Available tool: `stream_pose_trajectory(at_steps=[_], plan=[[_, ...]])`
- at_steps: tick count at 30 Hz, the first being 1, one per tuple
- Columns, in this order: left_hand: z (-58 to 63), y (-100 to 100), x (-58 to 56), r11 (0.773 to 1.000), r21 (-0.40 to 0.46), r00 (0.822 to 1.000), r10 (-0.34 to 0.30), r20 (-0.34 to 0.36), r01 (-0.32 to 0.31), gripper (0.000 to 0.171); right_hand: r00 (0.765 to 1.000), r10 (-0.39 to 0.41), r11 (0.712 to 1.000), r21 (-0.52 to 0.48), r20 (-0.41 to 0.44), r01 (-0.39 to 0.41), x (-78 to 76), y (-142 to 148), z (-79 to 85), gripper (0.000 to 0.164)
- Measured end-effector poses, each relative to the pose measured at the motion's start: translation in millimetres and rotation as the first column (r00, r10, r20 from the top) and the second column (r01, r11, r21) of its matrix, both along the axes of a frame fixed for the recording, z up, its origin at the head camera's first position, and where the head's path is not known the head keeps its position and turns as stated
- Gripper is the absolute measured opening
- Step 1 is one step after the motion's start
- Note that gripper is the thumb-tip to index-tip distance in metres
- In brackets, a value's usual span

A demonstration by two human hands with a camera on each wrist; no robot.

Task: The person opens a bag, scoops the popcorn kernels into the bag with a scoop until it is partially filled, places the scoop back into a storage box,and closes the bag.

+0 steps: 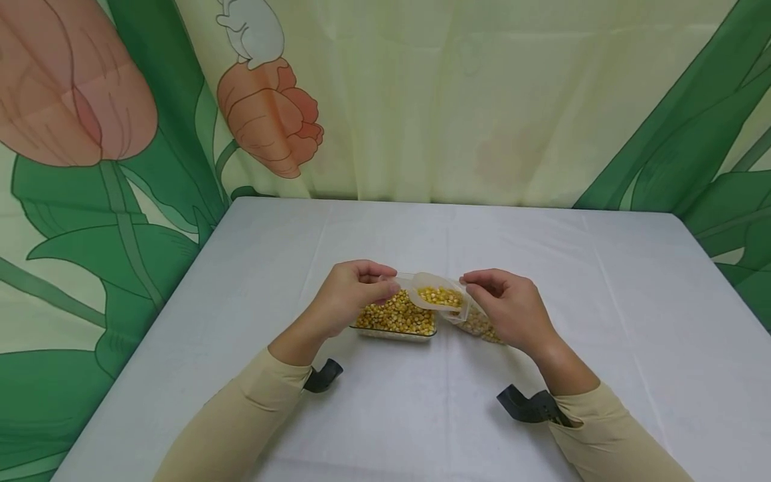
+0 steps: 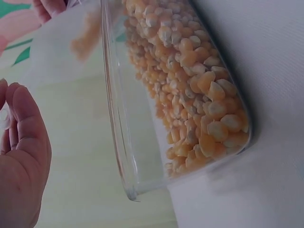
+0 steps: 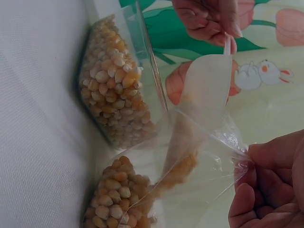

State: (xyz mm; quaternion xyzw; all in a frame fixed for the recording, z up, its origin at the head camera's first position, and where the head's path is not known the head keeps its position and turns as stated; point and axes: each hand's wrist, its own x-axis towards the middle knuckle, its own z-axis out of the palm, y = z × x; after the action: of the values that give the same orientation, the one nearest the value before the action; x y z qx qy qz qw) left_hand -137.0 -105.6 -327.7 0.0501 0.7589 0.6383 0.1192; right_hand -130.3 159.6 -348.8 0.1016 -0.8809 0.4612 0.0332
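A translucent plastic scoop (image 1: 426,280) carries yellow corn kernels (image 1: 442,295). My left hand (image 1: 351,294) pinches its handle above the left part of a clear glass container (image 1: 397,335). Corn kernels fill much of that container, as the left wrist view shows. To its right, a clear plastic bag (image 3: 209,130) holds more kernels (image 3: 114,194) and leans on the table. My right hand (image 1: 512,309) pinches the bag's upper edge between thumb and fingers. In the right wrist view the scoop's front end lies at the bag's mouth, tilted down into it.
A white cloth covers the table (image 1: 385,415). Behind it hangs a pale curtain (image 1: 446,107) printed with tulips, leaves and a rabbit. Black wrist mounts (image 1: 530,405) stick out from both sleeves, low over the cloth.
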Motion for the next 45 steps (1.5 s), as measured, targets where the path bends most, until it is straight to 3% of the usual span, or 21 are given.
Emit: stream_pose_trajectory(at_steps=[31,45], plan=[[8.8,-3.4,4.2,0.997,0.083,0.997,0.014,-0.069,-0.008,0.026,1.000,-0.002,1.000,-0.021,-0.016,0.001,-0.5,1.6,-2.2,0.019],[9.9,-7.1,5.0,1.000,0.011,0.999,0.016,-0.043,-0.015,0.024,1.000,-0.004,1.000,-0.024,-0.017,0.004,0.6,1.2,-1.5,0.019]])
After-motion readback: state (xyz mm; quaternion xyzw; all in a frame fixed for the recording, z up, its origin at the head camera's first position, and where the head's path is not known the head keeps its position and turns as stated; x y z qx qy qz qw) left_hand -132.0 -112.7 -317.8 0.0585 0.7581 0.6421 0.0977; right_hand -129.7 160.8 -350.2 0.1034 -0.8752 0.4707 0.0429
